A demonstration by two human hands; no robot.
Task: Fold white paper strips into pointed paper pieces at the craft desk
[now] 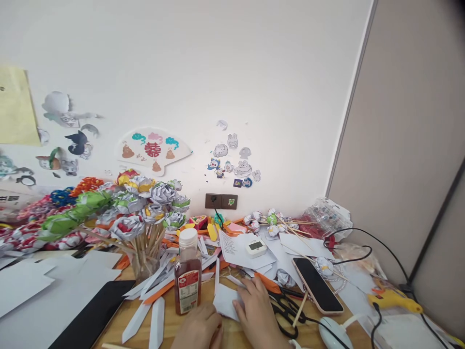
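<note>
Near the table's front edge, my left hand (201,327) is closed, with its fingers curled under and whatever they hold hidden. Just right of it, my right hand (256,310) bends over a small white sheet of paper (225,300), with thumb and fingers on its right edge. A bottle with red-brown contents, a white cap and a red label (188,274) stands upright directly behind my left hand. Black-handled scissors (285,310) lie beside my right hand, with a thin wooden stick (301,309) across them.
Paper flowers on sticks (145,213) fill a clear container at the left. White sheets (69,291) and a black flat object (96,315) lie near it. A phone (317,285), a white timer (256,247), a yellow glue gun (395,303) and cables crowd the right side.
</note>
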